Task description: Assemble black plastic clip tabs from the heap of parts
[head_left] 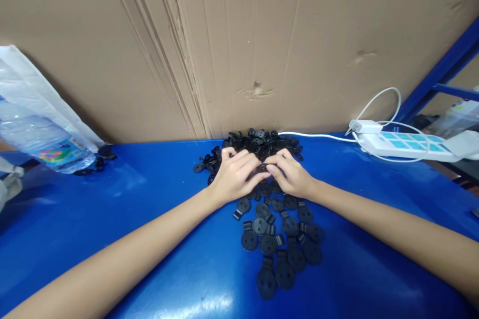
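Note:
My left hand [236, 173] and my right hand [290, 172] meet over the middle of the blue table. Between their fingertips they pinch one small black plastic piece [263, 167], mostly covered by the fingers. Behind the hands lies a heap of small black parts [258, 143], some of them round with holes. In front of the hands, several black round clips [268, 244] are spread out, each a flat disc with two holes and a short ribbed tab.
A large water bottle [48, 134] leans at the left beside a white bag [45, 89]. At the right lies a white power strip [407, 145] with a plugged-in charger and white cables. Brown cardboard [239, 50] stands behind the blue table [157, 259]. A blue metal frame [441, 75] rises at the right.

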A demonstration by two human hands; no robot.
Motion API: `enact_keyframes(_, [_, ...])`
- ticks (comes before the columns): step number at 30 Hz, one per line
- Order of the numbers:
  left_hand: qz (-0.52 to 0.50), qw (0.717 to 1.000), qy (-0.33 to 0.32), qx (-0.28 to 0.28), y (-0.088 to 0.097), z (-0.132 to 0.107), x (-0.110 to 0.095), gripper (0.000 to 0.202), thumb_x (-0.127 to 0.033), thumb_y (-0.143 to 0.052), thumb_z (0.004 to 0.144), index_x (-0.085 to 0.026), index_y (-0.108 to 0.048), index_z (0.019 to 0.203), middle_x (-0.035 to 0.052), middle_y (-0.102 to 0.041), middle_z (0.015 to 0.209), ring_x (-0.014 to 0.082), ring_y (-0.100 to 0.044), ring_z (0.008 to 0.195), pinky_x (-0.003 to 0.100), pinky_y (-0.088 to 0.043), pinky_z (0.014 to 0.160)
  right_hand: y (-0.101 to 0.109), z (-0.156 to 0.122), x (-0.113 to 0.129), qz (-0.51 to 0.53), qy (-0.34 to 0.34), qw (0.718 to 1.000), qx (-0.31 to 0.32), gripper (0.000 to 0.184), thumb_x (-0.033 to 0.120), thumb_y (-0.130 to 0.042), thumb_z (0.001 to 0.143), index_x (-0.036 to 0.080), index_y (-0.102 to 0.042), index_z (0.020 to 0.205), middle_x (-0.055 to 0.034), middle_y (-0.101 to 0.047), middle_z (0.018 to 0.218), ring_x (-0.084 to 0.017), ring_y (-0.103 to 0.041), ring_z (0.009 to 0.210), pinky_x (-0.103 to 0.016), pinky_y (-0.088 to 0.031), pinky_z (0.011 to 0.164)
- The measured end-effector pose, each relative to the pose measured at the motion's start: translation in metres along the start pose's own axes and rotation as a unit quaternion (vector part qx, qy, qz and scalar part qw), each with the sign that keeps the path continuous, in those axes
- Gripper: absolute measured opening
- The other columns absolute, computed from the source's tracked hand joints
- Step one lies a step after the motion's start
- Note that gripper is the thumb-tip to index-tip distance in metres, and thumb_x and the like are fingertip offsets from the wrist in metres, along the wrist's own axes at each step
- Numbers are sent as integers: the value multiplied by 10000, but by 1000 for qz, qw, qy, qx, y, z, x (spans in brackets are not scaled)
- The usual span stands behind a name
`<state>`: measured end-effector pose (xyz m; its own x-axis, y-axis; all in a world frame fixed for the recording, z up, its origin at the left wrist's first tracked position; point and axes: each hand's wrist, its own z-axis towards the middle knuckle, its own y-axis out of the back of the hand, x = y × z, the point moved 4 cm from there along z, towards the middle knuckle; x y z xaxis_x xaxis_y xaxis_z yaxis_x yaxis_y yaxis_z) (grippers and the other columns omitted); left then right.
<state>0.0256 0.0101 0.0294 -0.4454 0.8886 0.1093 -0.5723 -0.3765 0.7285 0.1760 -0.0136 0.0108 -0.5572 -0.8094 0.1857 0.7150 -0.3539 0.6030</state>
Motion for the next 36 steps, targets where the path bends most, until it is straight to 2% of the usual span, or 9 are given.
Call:
enact_keyframes(9, [7,1000,-16,-6,-1,0,0,315,-386,-506,945,-154,-500,731,-12,-593,661,127,-504,644,348,-248,737,3,3,4,4,32,999,-15,168,193,-342,998,188,-508,1021,-51,-664,862,-164,-521,690,-340,-458,714])
enact_keyframes(15, [17,999,-33,-20,0,-1,0,313,-337,-496,957,-154,-487,702,-16,-579,630,125,-487,640,349,-245,736,3,3,4,-5,39,999,-14,180,204,-325,1004,189,-505,1009,-51,-661,846,-165,-507,675,-337,-459,697])
enact_keyframes(21, [19,999,-26,-9,0,0,0,308,-314,-476,968,-153,-510,708,-10,-594,652,126,-488,664,350,-242,742,1,3,3,-7,36,999,-19,160,197,-365,996,194,-518,948,-37,-655,798,-157,-487,642,-323,-449,687])
enact_keyframes(27, [13,1000,-28,2,-1,0,0,296,-313,-482,965,-157,-527,718,-12,-595,654,131,-495,680,356,-239,750,1,2,5,4,50,999,-21,177,129,-409,959,199,-510,831,1,-610,652,-144,-446,579,-337,-433,710])
enact_keyframes(33, [-11,1000,-16,14,-2,-1,1,347,-379,-420,987,-151,-522,745,0,-599,669,134,-504,672,350,-253,742,3,2,5,-4,33,998,-47,152,127,-417,956,197,-515,864,-9,-623,685,-153,-472,622,-324,-439,684])
enact_keyframes(36, [-28,999,-14,32,-2,-1,0,346,-324,-327,1014,-145,-538,806,13,-604,699,138,-513,687,349,-262,744,4,3,5,-7,23,999,-48,137,156,-412,968,202,-520,897,-4,-618,666,-159,-479,629,-324,-442,677])
